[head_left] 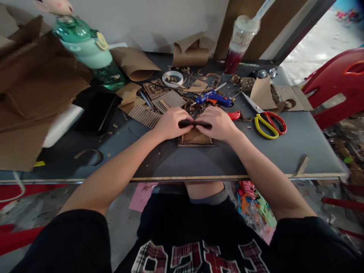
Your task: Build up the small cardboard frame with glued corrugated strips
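Note:
A dark brown strip (204, 124), probably cardboard, is pinched between my two hands. My left hand (173, 123) is closed on its left part, my right hand (218, 122) on its right part, with the fingertips nearly meeting at the middle. Just under them lies a square cardboard piece (196, 143) with a raised corrugated border; my hands cover its far side. Beyond my fingers is a blue hot glue gun (213, 98) with an orange trigger. Corrugated cardboard strips (145, 115) lie to the left of my left hand.
Scissors (267, 121) with red and yellow handles lie at right. A roll of tape (172, 78), a green bottle (88, 53), a drink cup with a straw (240, 43) and sunglasses (264, 72) stand or lie farther back. A black phone-like slab (95, 112) and large cardboard (34, 94) fill the left.

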The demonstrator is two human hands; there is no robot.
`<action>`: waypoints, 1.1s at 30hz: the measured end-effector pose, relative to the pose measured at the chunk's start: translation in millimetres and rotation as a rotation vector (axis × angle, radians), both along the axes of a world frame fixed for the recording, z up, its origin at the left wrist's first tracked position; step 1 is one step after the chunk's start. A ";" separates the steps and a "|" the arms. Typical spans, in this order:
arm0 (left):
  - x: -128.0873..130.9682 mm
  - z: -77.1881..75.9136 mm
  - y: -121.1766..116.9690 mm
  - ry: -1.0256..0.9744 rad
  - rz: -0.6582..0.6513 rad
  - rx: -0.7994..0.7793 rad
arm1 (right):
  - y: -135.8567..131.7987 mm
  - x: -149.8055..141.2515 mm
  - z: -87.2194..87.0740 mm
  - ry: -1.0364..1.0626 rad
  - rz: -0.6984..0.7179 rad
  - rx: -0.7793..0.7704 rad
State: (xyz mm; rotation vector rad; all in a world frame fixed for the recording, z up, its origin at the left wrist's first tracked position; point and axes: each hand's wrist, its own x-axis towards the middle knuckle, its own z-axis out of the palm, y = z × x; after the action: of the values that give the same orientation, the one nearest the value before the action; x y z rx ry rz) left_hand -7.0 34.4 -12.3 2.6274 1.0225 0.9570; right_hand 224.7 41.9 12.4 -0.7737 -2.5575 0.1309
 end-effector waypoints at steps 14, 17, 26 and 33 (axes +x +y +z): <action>3.0 -3.1 1.1 0.058 -0.028 -0.034 | 4.6 11.2 6.2 -0.111 -0.015 -0.116; 2.8 -2.6 1.1 0.071 -0.021 -0.029 | 5.9 11.8 5.2 -0.096 0.013 -0.125; 2.1 -0.6 0.7 0.059 -0.021 -0.056 | 10.3 17.5 2.6 0.060 -0.092 -0.057; 1.2 -2.1 1.1 0.042 -0.010 -0.087 | 17.9 19.4 -0.2 0.198 -0.565 0.092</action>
State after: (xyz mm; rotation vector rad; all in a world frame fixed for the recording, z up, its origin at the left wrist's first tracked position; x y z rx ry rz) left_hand -5.8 35.5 -14.4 2.5896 1.0344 0.8393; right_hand 244.1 59.8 12.2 -1.3353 -2.0568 -0.0872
